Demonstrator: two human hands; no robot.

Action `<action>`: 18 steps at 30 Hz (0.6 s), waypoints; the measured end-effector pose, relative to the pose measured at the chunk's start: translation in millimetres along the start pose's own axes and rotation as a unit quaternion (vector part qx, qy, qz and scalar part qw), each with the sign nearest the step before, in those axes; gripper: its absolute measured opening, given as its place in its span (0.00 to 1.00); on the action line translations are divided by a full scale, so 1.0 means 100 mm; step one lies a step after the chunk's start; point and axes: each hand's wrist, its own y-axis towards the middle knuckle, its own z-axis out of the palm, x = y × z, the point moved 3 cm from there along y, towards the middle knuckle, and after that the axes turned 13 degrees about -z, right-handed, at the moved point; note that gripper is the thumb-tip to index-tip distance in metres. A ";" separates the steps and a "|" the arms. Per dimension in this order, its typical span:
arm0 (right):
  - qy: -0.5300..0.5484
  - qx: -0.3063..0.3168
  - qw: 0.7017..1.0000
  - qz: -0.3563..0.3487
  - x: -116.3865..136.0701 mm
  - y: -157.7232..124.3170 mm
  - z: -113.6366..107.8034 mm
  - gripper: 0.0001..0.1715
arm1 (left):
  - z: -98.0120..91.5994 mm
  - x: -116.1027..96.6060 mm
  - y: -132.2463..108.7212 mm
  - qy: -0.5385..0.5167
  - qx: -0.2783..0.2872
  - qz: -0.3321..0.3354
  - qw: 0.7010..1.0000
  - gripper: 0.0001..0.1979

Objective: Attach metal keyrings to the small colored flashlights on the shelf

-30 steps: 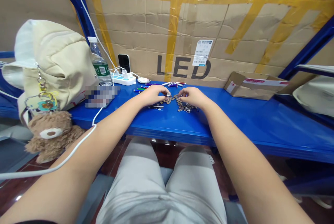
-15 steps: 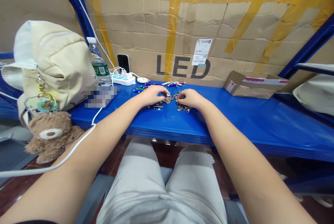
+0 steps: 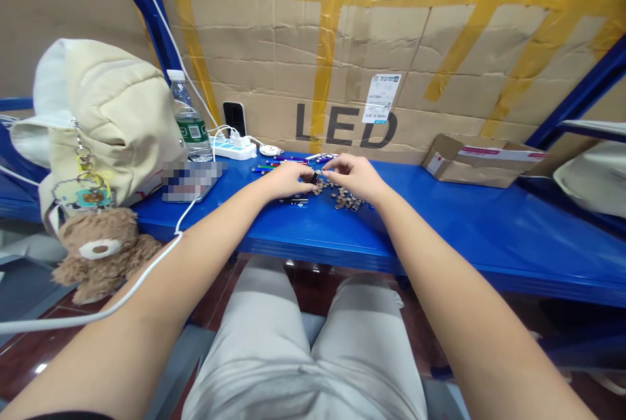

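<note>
- Together, the left hand (image 3: 288, 179) and right hand (image 3: 355, 175) hover close, fingertips nearly meeting above small metal discs (image 3: 340, 198); any grip cannot be told.
- Discs lie on the blue table (image 3: 464, 237), back from its front edge.
- A cardboard parcel box (image 3: 476, 169) sits well off to the right.

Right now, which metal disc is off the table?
The disc at the left hand's fingertips, standing on edge; the other discs lie flat, scattered.

Printed "LED" lettering (image 3: 345, 126) on the cardboard wall (image 3: 244, 55); the white barcode label (image 3: 381, 98) beside it is too small to read.
</note>
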 end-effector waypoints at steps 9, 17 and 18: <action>0.048 0.006 0.999 0.004 -0.05 -0.01 0.07 0.16 | 0.00 -0.02 -0.01 -0.024 0.009 0.006 1.000 0.12; 0.019 0.021 1.000 -0.004 -0.04 -0.02 0.04 0.16 | 0.00 0.01 0.00 -0.015 0.000 0.003 1.000 0.12; 0.014 0.021 1.000 -0.005 -0.02 -0.02 0.04 0.16 | 0.00 0.02 0.00 -0.014 0.000 0.003 1.000 0.12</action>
